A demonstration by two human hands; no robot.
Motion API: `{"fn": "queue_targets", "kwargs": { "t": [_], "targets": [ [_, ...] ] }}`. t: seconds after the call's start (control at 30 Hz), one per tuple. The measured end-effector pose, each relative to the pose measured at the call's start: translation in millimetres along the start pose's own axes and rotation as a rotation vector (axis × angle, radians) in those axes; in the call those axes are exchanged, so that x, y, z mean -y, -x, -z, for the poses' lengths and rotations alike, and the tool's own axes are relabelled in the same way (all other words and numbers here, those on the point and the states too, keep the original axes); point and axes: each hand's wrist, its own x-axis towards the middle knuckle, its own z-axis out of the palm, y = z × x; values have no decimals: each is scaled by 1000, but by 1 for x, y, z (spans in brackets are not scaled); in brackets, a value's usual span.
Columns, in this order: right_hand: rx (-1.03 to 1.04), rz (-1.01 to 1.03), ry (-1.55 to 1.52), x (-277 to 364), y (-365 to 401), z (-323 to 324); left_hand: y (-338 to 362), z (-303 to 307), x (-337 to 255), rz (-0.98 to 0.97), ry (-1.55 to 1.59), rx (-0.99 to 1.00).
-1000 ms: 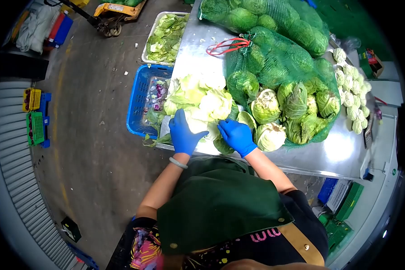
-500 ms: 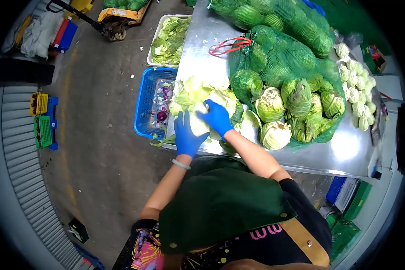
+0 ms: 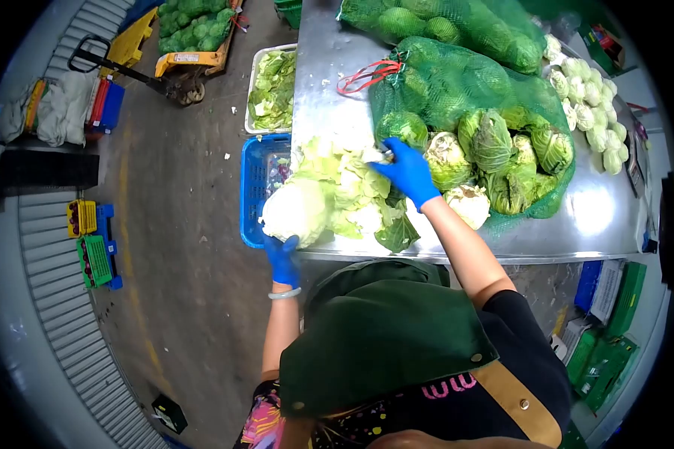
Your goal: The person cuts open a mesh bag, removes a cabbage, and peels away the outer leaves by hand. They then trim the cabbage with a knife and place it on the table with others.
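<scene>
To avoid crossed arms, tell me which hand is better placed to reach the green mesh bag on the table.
Probably the right: the right hand is close beside the green mesh bag. The left hand is farther off, supporting a pale cabbage.

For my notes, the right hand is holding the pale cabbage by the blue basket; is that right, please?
No: the left hand, not the right hand, is holding the pale cabbage by the blue basket, as the head view shows.
</scene>
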Motion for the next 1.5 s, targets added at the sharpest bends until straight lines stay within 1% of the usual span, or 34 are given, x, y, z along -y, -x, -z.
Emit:
{"fn": "queue_targets", "kwargs": {
  "t": [0.03,0.1,0.13,0.17,0.2,0.23,0.3,0.33,0.37,0.43,0.47,0.5,0.53,0.57,0.6,0.63,0.67,0.73,0.8,0.83,0.9,0.97,1.03,1.07,1.1,1.2,1.23,1.3,1.33,1.37,1.4,1.43,1.47,1.5],
  "targets": [
    [86,34,-91,18,8,2,-3,-10,-9,-70,-153,25],
    [341,20,-247,91,32,32,-9,-28,-20,-65,-71,70],
    [349,139,-380,106,39,32,-12,-39,-27,-133,-91,151],
    [221,256,-403,98,42,18,-13,-46,-30,-200,-113,231],
    [89,372,-409,90,44,5,-12,-46,-28,-195,-118,252],
    [23,367,-485,84,42,2,-13,-45,-25,-159,-13,258],
    [-137,15,-528,66,34,18,-17,-51,-26,-125,95,280],
    [-156,-154,-656,50,26,36,-16,-60,-34,70,334,211],
    [-171,-325,-784,35,21,53,-18,-60,-32,140,457,205],
    [-178,-153,-370,36,27,74,-20,-61,-27,280,707,166],
    [-94,-113,-177,43,38,75,-20,-61,-24,383,816,200],
    [33,-68,-243,56,49,74,-19,-61,-22,492,920,232],
    [131,-3,-468,68,58,74,-15,-61,-18,505,915,242],
    [166,127,-530,67,61,67,-9,-62,-13,431,708,380],
    [360,25,-539,77,64,78,-1,-72,-13,395,604,449],
    [384,17,-596,77,69,76,9,-88,-20,352,500,514],
    [418,-51,-576,75,75,85,21,-103,-29,245,134,589],
    [445,-109,-556,67,84,102,30,-129,-49,121,-236,654],
    [460,-345,-901,42,93,104,27,-142,-60,668,466,503],
    [463,-337,-894,33,95,106,28,-146,-48,658,473,506],
    [417,-349,-1042,22,101,109,28,-154,-23,567,355,410],
    [380,-332,-1022,11,105,119,41,-172,-6,508,213,357],
    [108,-237,-849,0,112,131,48,-185,15,486,301,304],
    [85,-274,-703,-7,117,144,50,-191,25,472,269,288],
    [72,-283,-709,-17,120,147,57,-204,28,482,260,297],
    [-119,31,-479,-38,120,164,70,-240,29,486,290,256],
    [-128,29,-483,-40,121,175,75,-249,30,487,283,263],
    [11,-194,-1155,-43,125,205,80,-260,37,475,433,268],
    [-23,-203,-1505,-45,124,225,80,-262,43,452,536,304],
    [39,-145,-1646,-65,123,241,79,-266,50,433,639,342],
    [155,-168,-1320,-77,120,258,71,-263,56,316,462,367],
    [258,-210,-989,-87,116,275,71,-275,48,361,618,344],
    [107,9,-802,-102,118,270,75,-283,39,433,635,303],
    [-20,216,-603,-113,125,258,73,-284,45,283,360,353]
  ]
}}
